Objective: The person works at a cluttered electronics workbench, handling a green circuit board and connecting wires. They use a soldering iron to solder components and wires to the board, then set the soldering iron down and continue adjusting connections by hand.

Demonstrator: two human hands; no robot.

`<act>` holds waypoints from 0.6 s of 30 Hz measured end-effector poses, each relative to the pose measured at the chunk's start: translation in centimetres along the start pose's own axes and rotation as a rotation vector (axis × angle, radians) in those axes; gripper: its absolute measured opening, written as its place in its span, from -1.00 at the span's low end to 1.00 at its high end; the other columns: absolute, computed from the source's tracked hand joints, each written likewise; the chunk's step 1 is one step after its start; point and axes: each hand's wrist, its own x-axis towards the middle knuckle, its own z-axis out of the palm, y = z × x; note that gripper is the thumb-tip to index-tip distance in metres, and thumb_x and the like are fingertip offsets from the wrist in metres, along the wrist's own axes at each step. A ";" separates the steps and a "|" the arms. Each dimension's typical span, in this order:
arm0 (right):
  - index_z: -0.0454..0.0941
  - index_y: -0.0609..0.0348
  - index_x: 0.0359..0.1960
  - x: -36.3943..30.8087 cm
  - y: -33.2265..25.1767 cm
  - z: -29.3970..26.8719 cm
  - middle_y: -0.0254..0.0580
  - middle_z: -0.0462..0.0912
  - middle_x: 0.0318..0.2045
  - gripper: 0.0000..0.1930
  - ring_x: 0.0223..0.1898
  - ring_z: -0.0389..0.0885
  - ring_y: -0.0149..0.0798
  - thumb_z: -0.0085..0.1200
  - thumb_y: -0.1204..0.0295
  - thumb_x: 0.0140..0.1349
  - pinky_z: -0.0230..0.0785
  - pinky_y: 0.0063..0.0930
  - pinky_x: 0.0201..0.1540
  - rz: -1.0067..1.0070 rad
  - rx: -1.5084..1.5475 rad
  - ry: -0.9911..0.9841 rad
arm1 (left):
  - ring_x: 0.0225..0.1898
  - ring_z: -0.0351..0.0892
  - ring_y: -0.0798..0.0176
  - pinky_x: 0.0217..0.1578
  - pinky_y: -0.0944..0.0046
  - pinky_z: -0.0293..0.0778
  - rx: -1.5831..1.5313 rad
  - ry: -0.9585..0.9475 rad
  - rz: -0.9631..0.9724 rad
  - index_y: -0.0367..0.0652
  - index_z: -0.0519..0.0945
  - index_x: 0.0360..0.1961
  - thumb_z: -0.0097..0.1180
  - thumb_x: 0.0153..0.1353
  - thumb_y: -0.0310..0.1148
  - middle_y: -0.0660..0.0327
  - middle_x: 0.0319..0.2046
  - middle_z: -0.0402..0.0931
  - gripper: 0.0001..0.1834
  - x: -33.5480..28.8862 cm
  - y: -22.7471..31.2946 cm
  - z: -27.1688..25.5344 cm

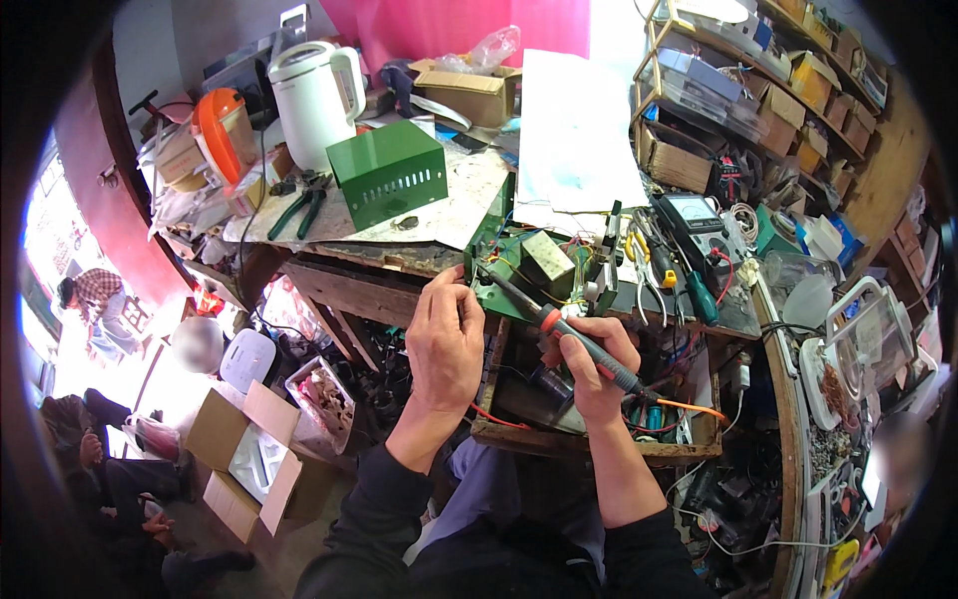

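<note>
My right hand [596, 369] is wrapped round the handle of a soldering iron [553, 321], grey with orange bands. Its thin dark shaft points up and left, into an open green metal chassis [492, 298]. Inside the chassis are a pale box-shaped transformer [548, 263] and several thin coloured wires. My left hand [445, 334] is at the chassis's left edge with its fingers curled together. Whatever its fingertips pinch is hidden from this view. Behind and to the left, a slotted green metal cover [391, 172] stands on the bench.
Below the chassis an open wooden drawer [599, 448] holds cables and tools. Yellow-handled pliers [639, 255], a green screwdriver [701, 298] and a multimeter [692, 215] lie right. Green-handled pliers [299, 210] and a white jug appliance [311, 105] occupy the left. Two other people are far left.
</note>
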 end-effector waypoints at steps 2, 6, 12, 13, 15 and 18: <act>0.58 0.40 -0.03 0.0 0.0 0.0 0.01 0.77 -0.30 -0.78 -0.40 0.79 -0.31 0.26 0.61 0.34 0.68 -0.47 -0.29 -0.002 -0.008 -0.003 | -0.13 0.72 -0.04 -0.16 0.12 0.64 -0.002 -0.005 0.000 -0.32 0.57 -0.19 0.22 0.33 -0.61 -0.09 0.01 0.68 -0.91 0.1 0.1 -0.1; 0.59 0.40 -0.03 0.0 0.1 -0.1 0.00 0.77 -0.29 -0.79 -0.41 0.79 -0.31 0.25 0.62 0.34 0.67 -0.48 -0.29 -0.013 -0.008 -0.005 | -0.09 0.71 -0.18 -0.12 0.02 0.65 -0.006 -0.009 -0.007 -0.31 0.55 -0.21 0.22 0.32 -0.62 -0.13 -0.01 0.67 -0.91 0.2 0.4 -0.1; 0.61 0.41 -0.04 0.0 -0.2 0.1 -0.06 0.77 -0.30 -0.78 -0.39 0.77 -0.35 0.26 0.63 0.30 0.66 -0.50 -0.28 -0.009 -0.021 -0.001 | -0.12 0.72 -0.06 -0.14 0.11 0.64 0.010 -0.002 0.021 -0.33 0.57 -0.19 0.23 0.33 -0.60 -0.09 0.01 0.67 -0.92 0.2 0.2 -0.1; 0.62 0.41 -0.04 0.0 -0.2 0.1 -0.06 0.77 -0.31 -0.78 -0.39 0.77 -0.35 0.26 0.64 0.29 0.66 -0.51 -0.28 -0.012 -0.025 -0.002 | -0.14 0.72 0.01 -0.16 0.16 0.63 0.017 0.001 0.031 -0.33 0.59 -0.18 0.23 0.34 -0.60 -0.08 0.02 0.68 -0.92 0.1 0.0 0.0; 0.63 0.40 -0.04 -0.1 0.0 0.1 -0.08 0.76 -0.31 -0.77 -0.38 0.76 -0.37 0.27 0.64 0.28 0.65 -0.52 -0.27 -0.018 -0.032 -0.003 | -0.11 0.72 -0.11 -0.13 0.07 0.63 -0.008 -0.011 -0.002 -0.32 0.57 -0.21 0.22 0.33 -0.61 -0.10 0.01 0.67 -0.93 0.2 0.4 -0.2; 0.60 0.35 0.00 0.0 0.2 -0.1 -0.07 0.75 -0.31 -0.76 -0.39 0.73 -0.35 0.22 0.66 0.30 0.64 -0.49 -0.29 -0.059 -0.074 -0.055 | -0.09 0.71 -0.17 -0.12 0.02 0.63 -0.019 -0.017 -0.018 -0.32 0.56 -0.23 0.22 0.32 -0.62 -0.10 0.01 0.67 -0.93 0.2 0.6 -0.3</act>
